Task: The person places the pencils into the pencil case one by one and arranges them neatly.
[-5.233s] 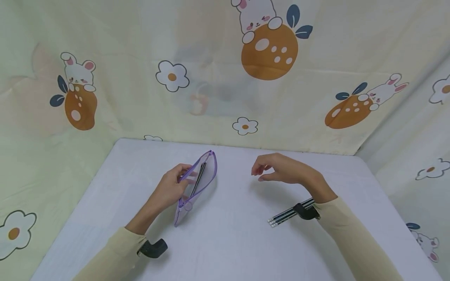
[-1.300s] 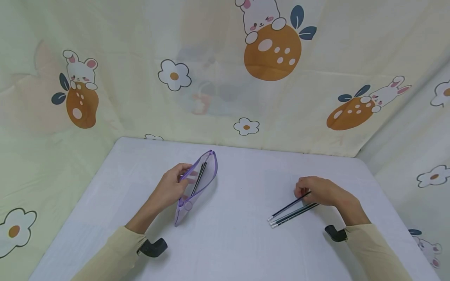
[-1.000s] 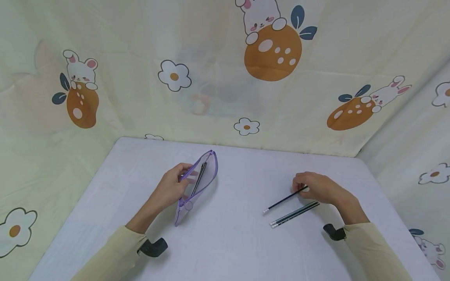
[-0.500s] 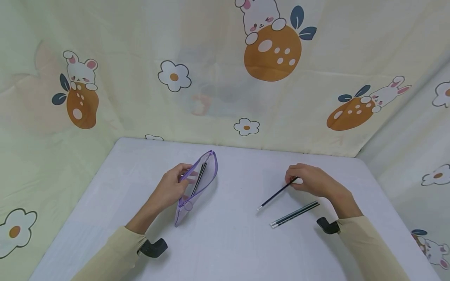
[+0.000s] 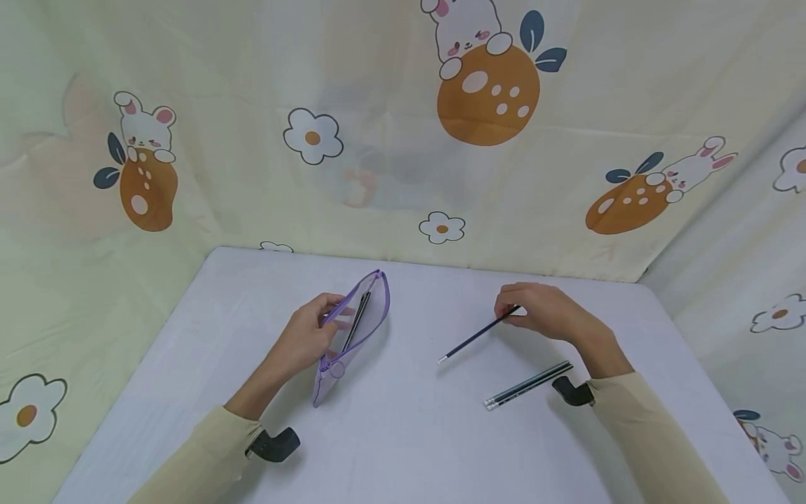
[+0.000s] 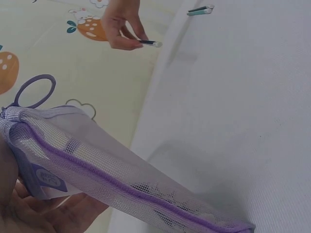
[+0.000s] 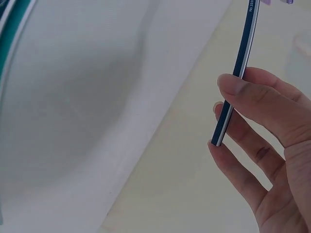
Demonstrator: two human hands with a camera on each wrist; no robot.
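Observation:
My left hand [image 5: 310, 336] holds a purple-edged mesh pencil case [image 5: 327, 383] by its left side, on the left half of the table. The mouth of the case gapes, and dark pencils [image 5: 356, 320] lie inside; how many is unclear. My right hand [image 5: 544, 311] pinches a dark blue striped pencil [image 5: 474, 341] near one end, between thumb and fingers. This pencil slants down toward the left, its white-tipped end pointing at the case. In the right wrist view, the thumb presses on the pencil shaft [image 7: 245, 46] and fingertips touch its lower end.
A few green and dark pencils [image 5: 527, 385] lie side by side on the white table [image 5: 403, 441], below my right hand. A patterned curtain [image 5: 239, 140] hangs behind the table's back edge and along the right side.
My right hand has picked one pencil off the group on the table and carried it up and left toward the case. The left hand and the case stay in place.

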